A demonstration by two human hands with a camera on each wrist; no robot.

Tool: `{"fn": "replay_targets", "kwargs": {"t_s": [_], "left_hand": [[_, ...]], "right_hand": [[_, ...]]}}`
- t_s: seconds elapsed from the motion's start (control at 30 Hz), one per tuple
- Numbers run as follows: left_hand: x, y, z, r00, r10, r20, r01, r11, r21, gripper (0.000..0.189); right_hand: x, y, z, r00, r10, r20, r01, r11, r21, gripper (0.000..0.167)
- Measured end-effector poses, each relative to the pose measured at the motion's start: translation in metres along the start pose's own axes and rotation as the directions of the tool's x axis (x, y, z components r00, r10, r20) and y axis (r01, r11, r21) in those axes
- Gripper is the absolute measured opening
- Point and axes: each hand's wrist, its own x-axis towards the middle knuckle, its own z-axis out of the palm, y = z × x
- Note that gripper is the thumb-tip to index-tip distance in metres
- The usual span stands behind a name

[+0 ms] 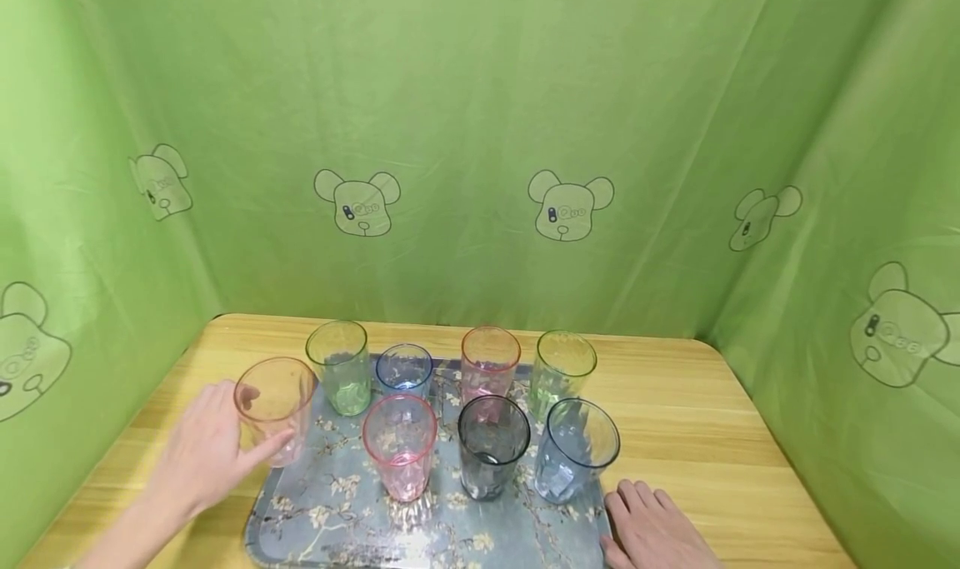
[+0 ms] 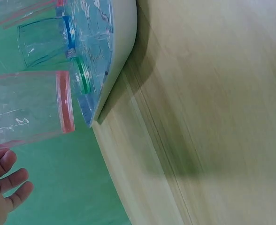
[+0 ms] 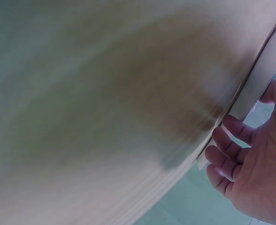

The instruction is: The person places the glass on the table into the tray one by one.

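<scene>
My left hand [image 1: 202,448] grips a clear orange-tinted drinking glass [image 1: 273,415] by its sides, thumb at the front and fingers behind. That glass is upright over the left edge of a blue-grey flowered tray [image 1: 315,523]. In the left wrist view, the glass [image 2: 30,110] shows a thick pinkish base, and several fingertips [image 2: 13,180] stick out beside it. Resting on the table close to the tray's right side, my right hand [image 1: 652,527] holds nothing. Its fingers [image 3: 225,168] are loosely bent in the right wrist view, near the tray's pale side [image 3: 260,70].
On the tray's back part stand a green glass [image 1: 348,381], a small blue one [image 1: 405,377], a red one [image 1: 489,369] and a yellow-green one [image 1: 558,377]. Nearer are a pink glass [image 1: 401,461], a black glass [image 1: 491,461] and a grey-blue glass [image 1: 570,461]. Green curtains [image 1: 465,119] enclose the wooden table [image 1: 675,402].
</scene>
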Motion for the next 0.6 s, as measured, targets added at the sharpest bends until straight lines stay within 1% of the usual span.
{"fn": "replay_targets", "kwargs": {"t_s": [0.13,0.43,0.6], "left_hand": [[-0.002,0.004,0.001,1.000,0.000,0.006,0.000,1.000,-0.009,0.067],[-0.010,0.016,0.008,0.999,-0.029,0.044,0.031,0.999,-0.036,0.060],[-0.014,0.022,0.013,0.998,-0.033,0.054,0.036,0.998,-0.058,0.059]], "right_hand": [[0.000,0.000,0.001,1.000,-0.003,-0.004,0.003,1.000,0.000,0.031],[0.000,0.000,0.001,1.000,0.003,0.015,-0.003,1.000,0.013,0.030],[0.000,0.001,0.001,1.000,0.000,-0.002,0.000,1.000,0.005,0.030]]}}
